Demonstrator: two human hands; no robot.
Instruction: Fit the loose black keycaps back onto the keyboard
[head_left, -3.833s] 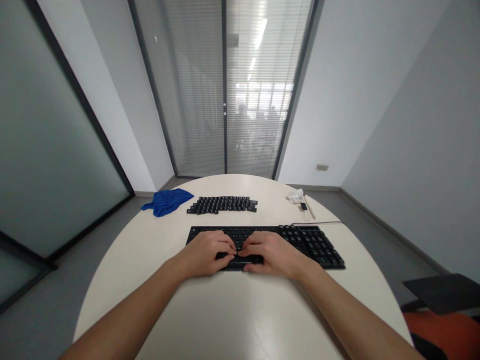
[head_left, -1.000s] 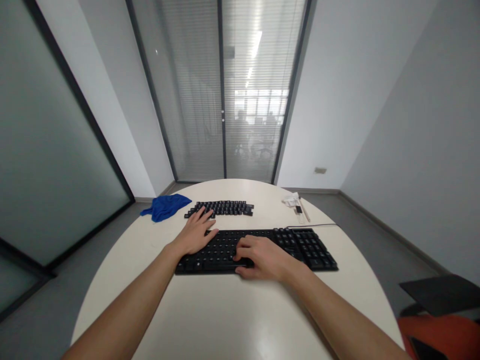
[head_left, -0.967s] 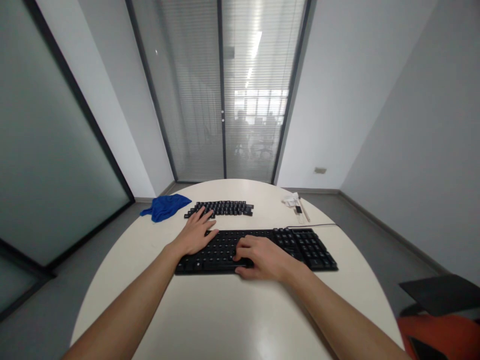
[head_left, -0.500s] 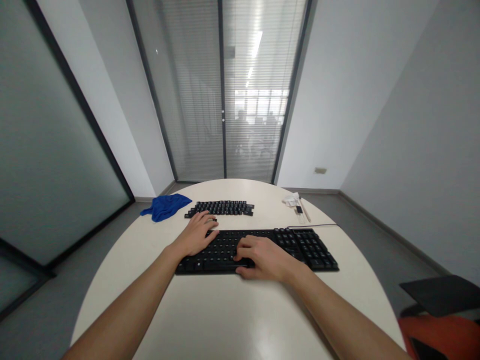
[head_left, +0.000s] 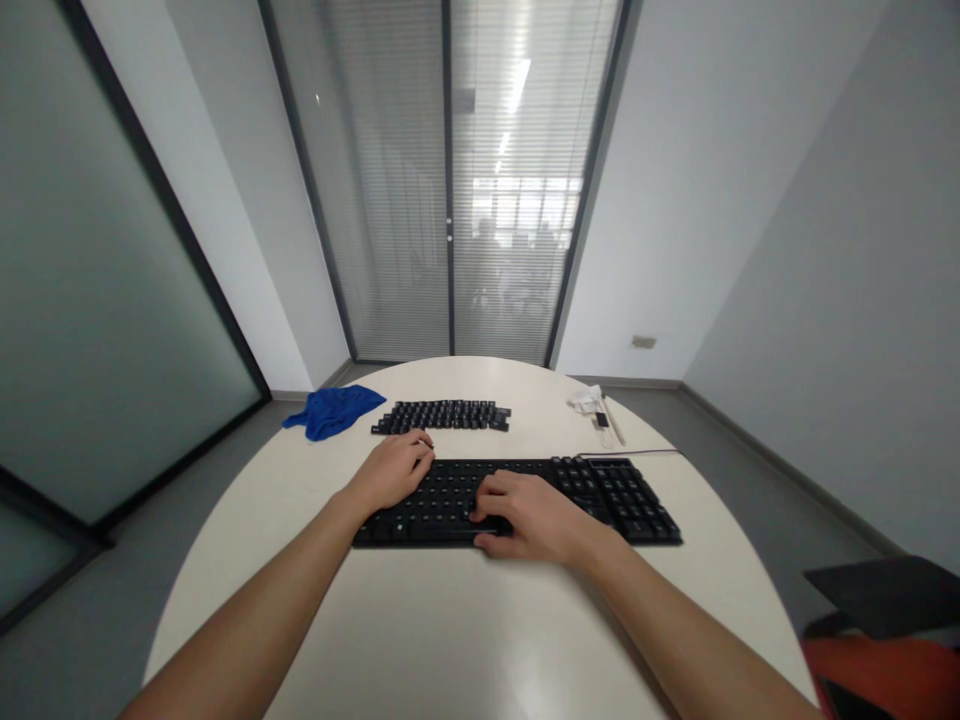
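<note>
A black keyboard lies across the round table. Many of its left and middle keys are off, leaving rows of small bare stems. Over its upper left edge reaches my left hand, fingers curled together, with a small dark keycap at the fingertips. My right hand rests on the keyboard's lower middle, its fingers bent on top and the thumb at the front edge. What lies under the right palm is hidden. Behind the keyboard, loose black keycaps are laid out in rows.
A crumpled blue cloth lies at the back left of the white table. Toward the back right are white crumpled material, a small black item and a thin stick. A red and black chair stands at the right.
My left hand's fingers have drawn together from a spread pose, closing at the keycap. The right hand stays in place on the keyboard. The view has shifted slightly.
</note>
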